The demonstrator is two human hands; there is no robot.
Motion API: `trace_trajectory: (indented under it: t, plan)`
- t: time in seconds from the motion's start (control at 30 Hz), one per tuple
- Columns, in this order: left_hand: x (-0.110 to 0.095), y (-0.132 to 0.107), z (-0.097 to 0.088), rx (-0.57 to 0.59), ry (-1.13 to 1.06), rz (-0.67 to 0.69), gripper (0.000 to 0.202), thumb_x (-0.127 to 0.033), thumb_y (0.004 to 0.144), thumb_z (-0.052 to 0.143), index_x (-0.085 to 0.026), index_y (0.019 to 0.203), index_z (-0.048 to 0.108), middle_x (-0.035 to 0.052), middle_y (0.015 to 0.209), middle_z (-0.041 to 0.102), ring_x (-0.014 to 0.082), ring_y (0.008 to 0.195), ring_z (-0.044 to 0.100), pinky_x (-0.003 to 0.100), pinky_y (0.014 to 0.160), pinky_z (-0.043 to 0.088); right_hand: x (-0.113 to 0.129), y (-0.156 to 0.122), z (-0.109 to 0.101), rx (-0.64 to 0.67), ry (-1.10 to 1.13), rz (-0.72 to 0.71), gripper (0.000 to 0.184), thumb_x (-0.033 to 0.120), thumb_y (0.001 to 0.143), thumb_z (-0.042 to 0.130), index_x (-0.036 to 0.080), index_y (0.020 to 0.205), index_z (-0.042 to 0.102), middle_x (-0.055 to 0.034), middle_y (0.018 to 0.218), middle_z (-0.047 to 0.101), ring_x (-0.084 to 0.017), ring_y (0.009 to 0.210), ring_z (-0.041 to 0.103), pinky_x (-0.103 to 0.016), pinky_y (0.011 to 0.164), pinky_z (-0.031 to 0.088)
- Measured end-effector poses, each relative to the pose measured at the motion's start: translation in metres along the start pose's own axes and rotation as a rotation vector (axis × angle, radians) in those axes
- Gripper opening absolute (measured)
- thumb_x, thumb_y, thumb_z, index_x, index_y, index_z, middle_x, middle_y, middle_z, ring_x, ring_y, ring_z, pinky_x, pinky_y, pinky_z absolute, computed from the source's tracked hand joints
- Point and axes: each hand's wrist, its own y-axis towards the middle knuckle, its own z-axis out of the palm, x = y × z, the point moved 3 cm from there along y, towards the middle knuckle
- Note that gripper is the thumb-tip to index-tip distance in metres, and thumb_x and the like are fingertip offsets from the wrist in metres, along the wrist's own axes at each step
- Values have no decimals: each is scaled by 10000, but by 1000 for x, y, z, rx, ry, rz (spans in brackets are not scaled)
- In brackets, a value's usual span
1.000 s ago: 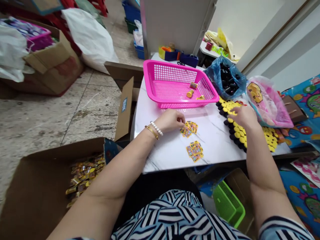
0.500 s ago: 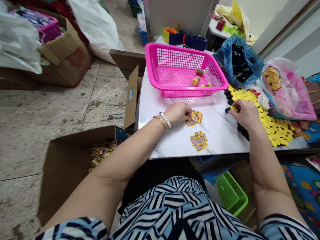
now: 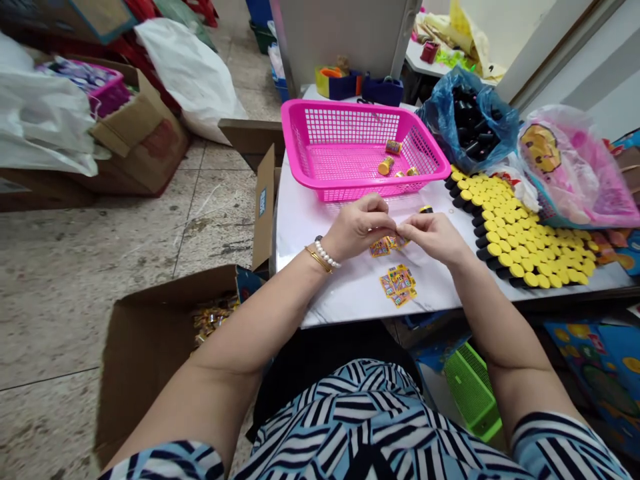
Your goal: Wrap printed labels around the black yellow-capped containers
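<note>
My left hand (image 3: 357, 228) and my right hand (image 3: 436, 235) meet fingertip to fingertip above the white marble table (image 3: 330, 287). The right hand is closed on a small black tube with a yellow cap (image 3: 426, 209). The left hand, which wears a pearl and a gold bracelet, pinches a small colourful sticker against it. Two little piles of stickers lie beneath: one (image 3: 383, 247) right under the hands, the other (image 3: 399, 285) nearer me. Rows of yellow-capped tubes (image 3: 520, 240) lie to the right.
A pink basket (image 3: 300, 150) with a few finished tubes stands behind the hands. A blue bag of black tubes (image 3: 470, 127) and a pink bag (image 3: 575, 173) sit at the right. An open cardboard box (image 3: 145, 347) stands on the floor at my left, and a green basket (image 3: 470, 393) is under the table.
My right hand took a tube from the rows and carried it left to the middle. My left hand lifted off the sticker pile to meet it.
</note>
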Motion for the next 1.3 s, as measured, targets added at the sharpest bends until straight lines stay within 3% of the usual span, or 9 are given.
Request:
trace_trajectory:
  t: [0.07, 0.17, 0.27, 0.37, 0.47, 0.7, 0.87, 1.07, 1.3]
  plan:
    - [2, 1, -2, -95, -55, -115, 160, -256, 839, 820, -212, 986, 773, 46, 953, 659, 132, 768, 604, 259, 685, 493, -1, 14, 9, 13, 218, 35, 349, 532, 785, 857, 190, 787, 788, -7, 702, 718, -122, 609, 564, -288, 605, 440]
    - [11, 2, -3, -188, -254, -380, 331, -313, 813, 840, -182, 1088, 711, 48, 958, 686, 107, 691, 600, 230, 612, 479, -7, 33, 14, -107, 485, 24, 307, 412, 684, 945, 210, 842, 778, 8, 766, 741, -102, 631, 583, -258, 599, 445]
    - [16, 2, 1, -111, -477, -571, 288, -352, 805, 831, -164, 960, 679, 12, 795, 678, 84, 567, 552, 211, 532, 429, -12, 42, 19, -207, 608, -14, 326, 357, 637, 975, 220, 834, 753, 21, 770, 737, -102, 666, 618, -245, 634, 484]
    - [19, 1, 1, -94, -476, -656, 244, -355, 819, 798, -161, 788, 655, -17, 653, 626, 78, 512, 506, 210, 505, 394, -20, 41, 28, -211, 665, 46, 372, 412, 658, 964, 230, 912, 762, 9, 831, 758, -107, 677, 634, -246, 625, 499]
    - [21, -1, 0, -86, -336, -647, 247, -360, 833, 784, -156, 736, 681, -3, 643, 637, 93, 554, 529, 210, 515, 386, -30, 34, 36, -135, 610, 127, 381, 488, 681, 942, 208, 865, 760, 3, 778, 732, -97, 590, 570, -247, 540, 461]
    - [14, -5, -6, -362, -270, -611, 470, -613, 929, 676, -162, 806, 722, -6, 602, 591, 85, 501, 486, 218, 485, 369, -46, 28, 34, -378, 508, 79, 463, 655, 805, 806, 212, 744, 686, 36, 597, 615, -87, 488, 503, -233, 469, 413]
    - [2, -7, 1, -332, -315, -659, 557, -705, 876, 690, -159, 827, 790, 16, 620, 640, 89, 493, 510, 229, 473, 377, -42, 27, 34, -386, 456, 22, 469, 671, 819, 786, 214, 765, 695, 25, 637, 632, -102, 542, 520, -248, 515, 435]
    - [-3, -6, -1, -383, -226, -609, 448, -614, 860, 756, -174, 897, 831, 54, 732, 741, 154, 708, 664, 241, 572, 458, -36, 25, 32, -391, 370, -22, 484, 696, 815, 769, 218, 768, 708, 20, 659, 616, -132, 600, 521, -276, 557, 436]
    - [3, -7, 1, -334, -170, -563, 240, -420, 804, 857, -194, 883, 848, 70, 873, 782, 169, 798, 687, 285, 736, 542, -30, 23, 43, -358, 236, -156, 377, 609, 897, 726, 235, 852, 736, 2, 788, 683, -166, 733, 591, -315, 716, 490]
